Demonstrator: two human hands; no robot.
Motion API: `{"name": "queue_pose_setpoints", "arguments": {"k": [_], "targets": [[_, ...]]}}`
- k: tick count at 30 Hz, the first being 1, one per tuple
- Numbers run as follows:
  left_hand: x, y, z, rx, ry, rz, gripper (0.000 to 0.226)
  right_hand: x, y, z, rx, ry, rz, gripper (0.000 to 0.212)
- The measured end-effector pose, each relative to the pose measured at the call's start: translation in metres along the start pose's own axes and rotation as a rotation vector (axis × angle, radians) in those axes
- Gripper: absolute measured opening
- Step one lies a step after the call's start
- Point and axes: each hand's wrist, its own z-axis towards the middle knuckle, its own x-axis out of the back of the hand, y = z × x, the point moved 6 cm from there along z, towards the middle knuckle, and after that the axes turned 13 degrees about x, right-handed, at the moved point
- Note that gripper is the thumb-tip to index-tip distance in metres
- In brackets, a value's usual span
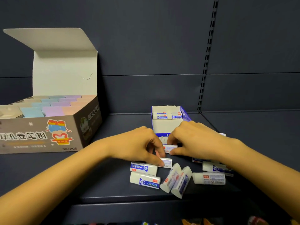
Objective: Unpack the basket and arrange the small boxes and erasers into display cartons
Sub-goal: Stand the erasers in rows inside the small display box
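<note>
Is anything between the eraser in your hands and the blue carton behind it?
Nothing visible. The eraser, pinched between the left hand and right hand, sits just before the blue carton; only its low front wall needs clearing. Stocked erasers fill only its back row.

Shelf: dark blue-grey metal shelf (113,184), flat, with a back panel of the same colour.
Left side: large grey carton (40,137) standing on the shelf, lid raised.
Back centre: small blue-and-white carton (164,125), open at the top, well apart from the grey one.
Front centre: loose erasers (145,180), white with blue sleeves, scattered just in front of the small carton; several touch, and two lie side by side at an angle.
</note>
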Motion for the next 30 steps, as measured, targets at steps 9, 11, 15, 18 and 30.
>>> {"name": "queue_pose_setpoints", "arguments": {"k": [9,11,15,18,30], "targets": [[-0.003,0.011,0.007,-0.012,0.0,0.205,0.016,0.019,0.006,-0.005,-0.003,0.139,0.177,0.02],[-0.003,0.012,0.007,-0.022,0.012,0.202,0.015,0.024,0.012,-0.007,-0.019,0.192,0.247,0.013],[0.005,0.013,0.003,-0.042,0.053,0.03,0.011,0.034,0.027,-0.014,-0.069,0.301,0.393,0.003],[0.02,0.007,-0.001,-0.034,0.121,-0.157,0.011,0.037,0.038,-0.019,-0.108,0.344,0.526,0.006],[0.051,-0.025,-0.008,-0.008,0.311,-0.672,0.015,0.03,0.061,-0.027,-0.213,0.356,0.944,0.009]]}}
